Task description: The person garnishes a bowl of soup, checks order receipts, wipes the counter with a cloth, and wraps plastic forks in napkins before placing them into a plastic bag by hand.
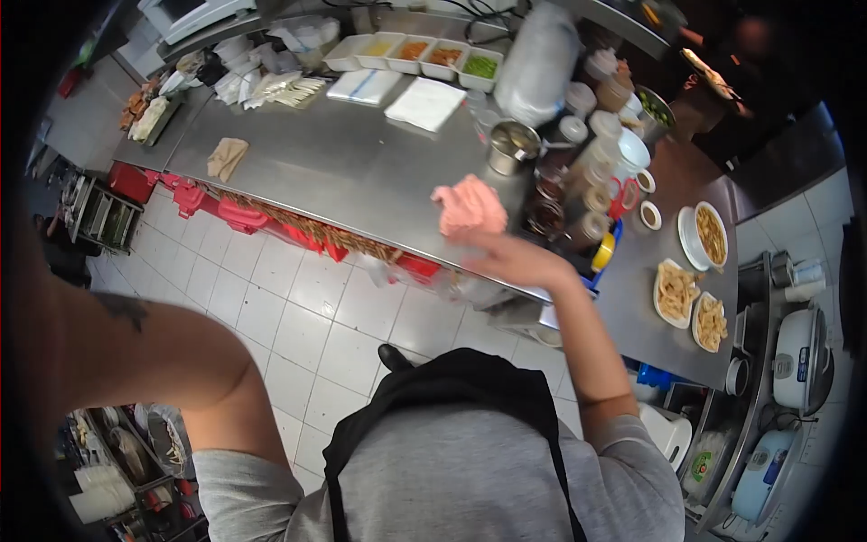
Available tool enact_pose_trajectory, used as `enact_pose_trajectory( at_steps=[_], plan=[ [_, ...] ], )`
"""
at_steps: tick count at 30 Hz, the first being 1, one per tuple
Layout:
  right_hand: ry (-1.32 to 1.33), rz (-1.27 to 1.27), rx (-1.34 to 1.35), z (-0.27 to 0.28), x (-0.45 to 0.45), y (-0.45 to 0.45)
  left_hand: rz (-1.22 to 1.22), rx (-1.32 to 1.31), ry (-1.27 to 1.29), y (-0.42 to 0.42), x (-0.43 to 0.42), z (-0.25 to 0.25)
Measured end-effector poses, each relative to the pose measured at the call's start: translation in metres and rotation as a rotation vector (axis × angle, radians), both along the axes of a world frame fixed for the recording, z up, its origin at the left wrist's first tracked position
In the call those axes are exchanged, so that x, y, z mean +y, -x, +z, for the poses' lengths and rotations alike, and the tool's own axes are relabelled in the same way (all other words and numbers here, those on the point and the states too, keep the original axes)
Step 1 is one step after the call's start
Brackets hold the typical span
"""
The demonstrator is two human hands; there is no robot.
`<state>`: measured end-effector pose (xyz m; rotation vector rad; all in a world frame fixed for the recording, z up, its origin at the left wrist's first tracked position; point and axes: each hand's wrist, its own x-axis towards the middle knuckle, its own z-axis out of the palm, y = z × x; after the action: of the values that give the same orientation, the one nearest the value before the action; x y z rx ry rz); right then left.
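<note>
One grip on show: my right grip [508, 259], fingers loosely spread and smeared by blur, pinching nothing that I can make out.
Pink cloth: the pink cloth [471, 206] sits scrunched near the front edge of the counter [334, 158], just beyond those fingers. They overlap its lower edge from up here, so I honestly can't tell if they're touching.
Left grip: out of my view, so I can't tell its state. Only the left arm [212, 352] shows, bent off toward the side.
Handling tip: to get hold of that cloth well, I'd come down flat on its middle and gather the folds under the palm; a corner pinch would probably leave it trailing. Go gently near the steel pot [514, 149] and sauce bottles [596, 167], which look easy to knock.
Counter: shiny metal. A tan cloth [227, 159] lies well off to the left, folded white towels [425, 104] and food trays [442, 59] sit along the back, and a bowl of food [711, 233] plus two fried-looking dishes [676, 294] are over on the right.
Room: white floor tiles [334, 357], red bins [242, 217] under the counter, packed shelves right, and another person, dim, up top right.
</note>
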<state>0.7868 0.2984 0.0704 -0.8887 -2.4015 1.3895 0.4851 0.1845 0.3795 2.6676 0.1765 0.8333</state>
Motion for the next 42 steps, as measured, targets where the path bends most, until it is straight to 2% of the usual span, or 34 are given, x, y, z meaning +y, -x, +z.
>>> enact_pose_trajectory(
  at_steps=[1, 3, 6, 7, 8, 10, 12, 15, 18, 22, 25, 28, 32, 34, 36, 38, 40, 42],
  plan=[
    [-0.242, -0.138, -0.004, -0.037, 0.028, 0.027, 0.015, -0.056, 0.043, 0.028, 0.0, -0.004],
    [-0.585, -0.88, -0.37, -0.055, 0.045, 0.084, 0.061, -0.215, 0.182, 0.085, -0.001, -0.024],
    [-0.663, -0.886, -0.427, -0.129, 0.095, 0.107, 0.169, -0.569, 0.508, 0.173, -0.009, -0.093],
    [-0.581, -0.774, -0.256, -0.126, 0.107, 0.114, 0.23, -0.715, 0.613, 0.202, -0.018, -0.124],
    [-0.595, -0.775, -0.119, -0.119, 0.119, 0.128, 0.292, -0.86, 0.725, 0.226, -0.03, -0.153],
    [-0.622, -0.772, 0.154, -0.096, 0.15, 0.162, 0.576, -1.09, 0.85, 0.257, -0.06, -0.203],
    [-0.734, -0.616, 0.123, -0.088, 0.183, 0.201, 0.794, -1.261, 0.958, 0.269, -0.082, -0.244],
    [-0.71, -0.584, -0.328, -0.104, 0.206, 0.257, 0.892, -1.251, 1.118, 0.266, -0.086, -0.275],
    [-0.778, -0.654, -0.434, -0.128, 0.202, 0.269, 0.887, -1.088, 1.168, 0.255, -0.064, -0.282],
    [-0.761, -0.607, -0.359, -0.141, 0.154, 0.237, 0.796, -0.954, 1.268, 0.226, -0.027, -0.286],
    [-0.762, -0.653, -0.194, -0.143, 0.075, 0.199, 0.764, -0.799, 1.356, 0.198, -0.004, -0.305],
    [-0.691, -0.653, -0.152, -0.141, -0.008, 0.142, 0.729, -0.622, 1.401, 0.152, 0.018, -0.313],
    [-0.574, -0.821, -0.086, -0.133, -0.103, 0.054, 0.664, -0.372, 1.341, 0.087, 0.05, -0.323],
    [-0.536, -1.047, -0.003, -0.139, -0.141, 0.0, 0.639, -0.281, 1.28, 0.058, 0.072, -0.328],
    [-0.527, -1.289, -0.018, -0.125, -0.16, -0.052, 0.672, -0.307, 1.247, 0.023, 0.097, -0.337],
    [-0.599, -1.427, 0.018, -0.081, -0.15, -0.093, 0.757, -0.322, 1.171, -0.015, 0.122, -0.339],
    [-0.589, -1.523, 0.055, -0.078, -0.13, -0.145, 0.795, -0.352, 0.899, -0.035, 0.154, -0.385],
    [-0.669, -1.471, -0.091, -0.093, -0.096, -0.193, 0.866, -0.33, 0.698, -0.064, 0.168, -0.406]
  ],
)
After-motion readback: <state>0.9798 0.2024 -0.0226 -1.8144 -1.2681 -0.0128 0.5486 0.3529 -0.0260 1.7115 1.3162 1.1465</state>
